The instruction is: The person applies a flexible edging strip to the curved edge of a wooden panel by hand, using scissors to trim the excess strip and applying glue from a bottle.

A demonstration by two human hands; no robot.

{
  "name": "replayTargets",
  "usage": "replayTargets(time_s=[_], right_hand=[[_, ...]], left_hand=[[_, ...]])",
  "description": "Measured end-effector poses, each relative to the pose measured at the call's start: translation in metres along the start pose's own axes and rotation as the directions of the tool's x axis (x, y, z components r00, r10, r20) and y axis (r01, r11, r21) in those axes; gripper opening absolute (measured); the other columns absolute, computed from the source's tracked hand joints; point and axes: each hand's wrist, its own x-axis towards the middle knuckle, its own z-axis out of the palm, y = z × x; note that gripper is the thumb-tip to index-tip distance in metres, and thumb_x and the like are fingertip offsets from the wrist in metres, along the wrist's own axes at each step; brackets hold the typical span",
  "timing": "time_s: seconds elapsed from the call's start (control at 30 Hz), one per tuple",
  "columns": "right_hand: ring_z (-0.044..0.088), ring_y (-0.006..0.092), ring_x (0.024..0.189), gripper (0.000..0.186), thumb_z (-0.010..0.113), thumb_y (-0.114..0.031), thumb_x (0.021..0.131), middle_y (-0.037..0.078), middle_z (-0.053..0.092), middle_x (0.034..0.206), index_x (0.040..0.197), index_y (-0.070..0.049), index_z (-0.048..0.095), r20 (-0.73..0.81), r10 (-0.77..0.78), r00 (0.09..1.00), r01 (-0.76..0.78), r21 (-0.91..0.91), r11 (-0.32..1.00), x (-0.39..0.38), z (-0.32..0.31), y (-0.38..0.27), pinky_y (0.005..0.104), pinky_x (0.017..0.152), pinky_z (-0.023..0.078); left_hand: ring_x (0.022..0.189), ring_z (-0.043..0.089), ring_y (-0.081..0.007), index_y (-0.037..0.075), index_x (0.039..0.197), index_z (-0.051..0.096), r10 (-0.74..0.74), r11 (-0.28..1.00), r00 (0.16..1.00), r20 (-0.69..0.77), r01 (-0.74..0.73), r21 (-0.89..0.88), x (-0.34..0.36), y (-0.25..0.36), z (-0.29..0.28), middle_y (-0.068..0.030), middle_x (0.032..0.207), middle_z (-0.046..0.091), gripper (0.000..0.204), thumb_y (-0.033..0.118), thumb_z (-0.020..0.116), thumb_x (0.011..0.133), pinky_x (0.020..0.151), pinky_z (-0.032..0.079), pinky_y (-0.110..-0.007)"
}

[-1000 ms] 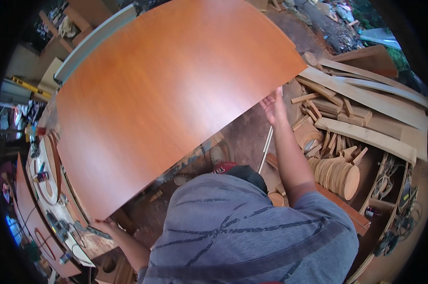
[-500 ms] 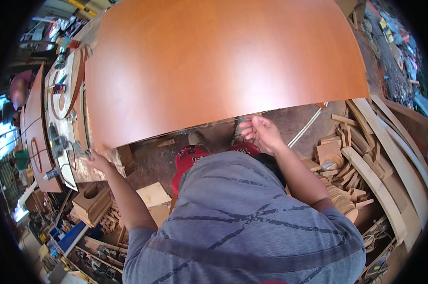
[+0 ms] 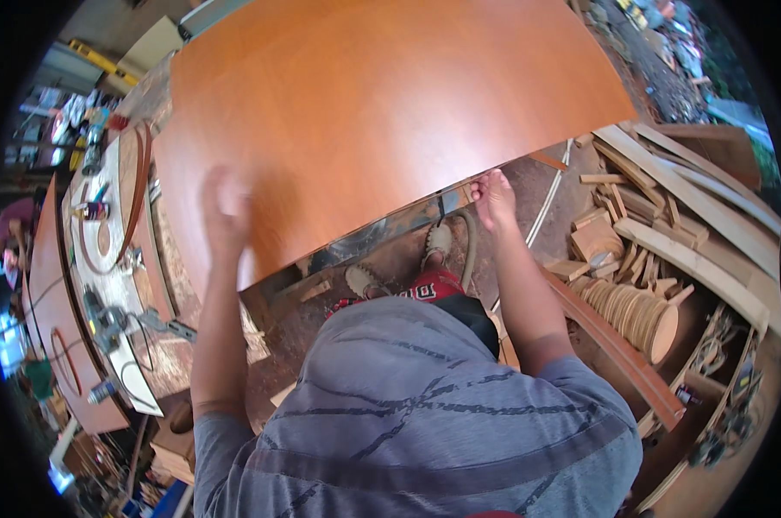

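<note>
A large, smooth orange-brown wood panel (image 3: 382, 104) fills the upper middle, its near edge slanting up to the right. Over the panel's near left part is my left hand (image 3: 226, 203), smeared by motion; whether it touches the surface I cannot tell. My right hand (image 3: 495, 200) is at the near edge, right of the middle, with its fingers curled together. Whatever those fingers pinch is too small to make out. Left of the panel, a grey and black power tool (image 3: 106, 321) with a cord lies on the bench (image 3: 168, 358).
Curved brown strips (image 3: 138, 186) and a drill (image 3: 93, 148) lie on the left. Another brown panel (image 3: 58, 302) stands beyond. At right are long pale boards (image 3: 692, 181), wood offcuts (image 3: 596, 240), a row of round wooden discs (image 3: 641, 324) and a brown plank (image 3: 615, 345).
My left hand has left the bench side by the power tool and come up over the panel. My right hand remains by the near edge, its fingers more curled. The view has turned.
</note>
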Motion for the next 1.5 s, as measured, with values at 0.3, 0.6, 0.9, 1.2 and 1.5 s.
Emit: replayTargets(time_s=[0.3,0.6,0.9,1.2,1.5], right_hand=[[0.054,0.0131,0.064,0.037,0.065,-0.043,0.084,0.001,0.056,0.076,0.093,-0.009,0.055,0.003,-0.05,0.999,0.049,0.129,0.99,0.014,0.006,0.024,0.0246,0.054,0.044],[0.06,0.0129,0.071,0.043,0.066,-0.041,0.084,0.005,0.062,0.086,0.104,-0.006,0.053,0.039,-0.142,0.989,0.123,0.313,0.942,0.03,-0.03,0.003,0.0222,0.059,0.049],[0.065,0.0149,0.065,0.04,0.077,-0.016,0.076,0.007,0.065,0.083,0.106,-0.005,0.053,0.101,-0.016,0.995,-0.022,0.363,0.932,0.038,-0.025,-0.013,0.0212,0.056,0.055],[0.059,0.0157,0.062,0.04,0.075,-0.022,0.077,0.006,0.06,0.081,0.103,-0.004,0.051,0.02,-0.051,0.999,0.044,0.256,0.966,0.081,-0.064,-0.044,0.0259,0.052,0.054],[0.062,0.0138,0.066,0.056,0.079,-0.039,0.069,0.003,0.063,0.085,0.107,-0.008,0.052,0.046,0.011,0.999,-0.021,0.216,0.976,0.073,-0.049,-0.026,0.0245,0.054,0.052]], left_hand=[[0.135,0.031,-0.0356,0.001,0.131,0.046,0.47,0.872,0.647,0.6,-0.444,-0.205,0.018,0.199,0.185,-0.0206,0.141,0.038,0.068,0.034,0.071,0.077,0.112,0.022,-0.048],[0.135,0.028,-0.041,0.001,0.134,0.044,0.493,0.84,0.655,0.572,-0.529,-0.119,0.014,0.218,0.232,-0.0234,0.142,0.036,0.057,0.025,0.061,0.085,0.111,0.019,-0.053],[0.135,0.028,-0.0427,0.021,0.132,0.052,0.49,0.812,0.611,0.622,-0.579,-0.071,0.015,0.224,0.221,-0.0195,0.146,0.032,0.046,0.021,0.06,0.087,0.109,0.022,-0.056],[0.135,0.028,-0.0421,0.024,0.131,0.052,0.458,0.82,0.591,0.664,-0.57,-0.058,0.018,0.231,0.218,-0.0191,0.147,0.031,0.046,0.019,0.062,0.086,0.11,0.023,-0.055],[0.136,0.029,-0.0413,0.022,0.13,0.053,0.451,0.828,0.599,0.662,-0.558,-0.059,0.018,0.231,0.217,-0.0193,0.146,0.033,0.047,0.017,0.064,0.084,0.11,0.023,-0.054]])
